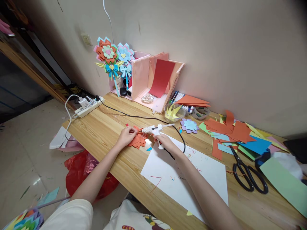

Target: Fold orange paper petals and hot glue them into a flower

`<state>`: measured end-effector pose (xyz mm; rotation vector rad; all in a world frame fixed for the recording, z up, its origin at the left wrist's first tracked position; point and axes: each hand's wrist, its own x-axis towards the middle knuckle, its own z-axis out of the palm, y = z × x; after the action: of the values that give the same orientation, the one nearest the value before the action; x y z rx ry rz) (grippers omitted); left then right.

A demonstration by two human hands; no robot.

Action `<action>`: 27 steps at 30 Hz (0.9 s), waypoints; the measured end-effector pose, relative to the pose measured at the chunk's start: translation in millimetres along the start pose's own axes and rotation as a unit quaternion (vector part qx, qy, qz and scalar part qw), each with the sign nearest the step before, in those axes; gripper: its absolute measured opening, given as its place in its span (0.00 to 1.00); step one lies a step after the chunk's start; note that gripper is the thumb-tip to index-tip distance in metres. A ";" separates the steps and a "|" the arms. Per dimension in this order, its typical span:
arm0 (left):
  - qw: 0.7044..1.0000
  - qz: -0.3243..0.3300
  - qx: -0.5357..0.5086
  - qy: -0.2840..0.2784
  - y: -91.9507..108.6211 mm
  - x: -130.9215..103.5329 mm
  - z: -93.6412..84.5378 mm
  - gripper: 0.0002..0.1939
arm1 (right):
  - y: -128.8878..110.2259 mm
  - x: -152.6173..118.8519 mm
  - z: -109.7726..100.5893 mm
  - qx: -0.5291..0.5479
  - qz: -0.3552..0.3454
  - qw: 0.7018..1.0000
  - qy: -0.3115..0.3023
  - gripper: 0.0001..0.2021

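My right hand is wrapped round the handle of a white glue gun, whose nozzle points left. The nozzle lies close over an orange paper flower on the wooden table. My left hand is at the flower's upper left, fingers pinched together near the nozzle on a small orange piece. Whether the nozzle touches the paper cannot be made out. Beneath my right hand and forearm lies a white sheet with red marks and small scraps.
Black scissors and coloured paper scraps lie right. Behind stand a pink box, paper flowers and a clear bowl. A black cord crosses the table from a power strip.
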<state>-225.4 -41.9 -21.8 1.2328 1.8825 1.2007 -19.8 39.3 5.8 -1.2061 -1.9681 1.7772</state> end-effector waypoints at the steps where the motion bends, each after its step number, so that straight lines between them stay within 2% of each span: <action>1: 1.000 0.001 -0.001 0.000 -0.5 0.1 0.0 0.11 | -0.5 -0.8 -0.8 -0.002 -0.001 1.000 -0.002 0.13; 6: 1.000 0.002 0.002 0.002 0.3 0.1 -0.4 0.11 | -3.3 -3.0 -4.4 -0.021 -0.018 1.000 -0.009 0.13; 21: 1.000 0.004 0.007 0.002 1.0 0.3 -0.7 0.11 | -11.7 4.0 -6.2 -0.021 0.007 1.000 0.002 0.13; 27: 1.000 0.011 0.018 0.001 5.9 -1.3 -0.3 0.11 | -27.8 -2.2 -12.1 -0.058 0.001 0.998 -0.027 0.11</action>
<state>-222.9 -42.2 -16.3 1.2740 1.9042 1.1853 -22.0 48.5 34.7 -1.2064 -2.1276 1.7354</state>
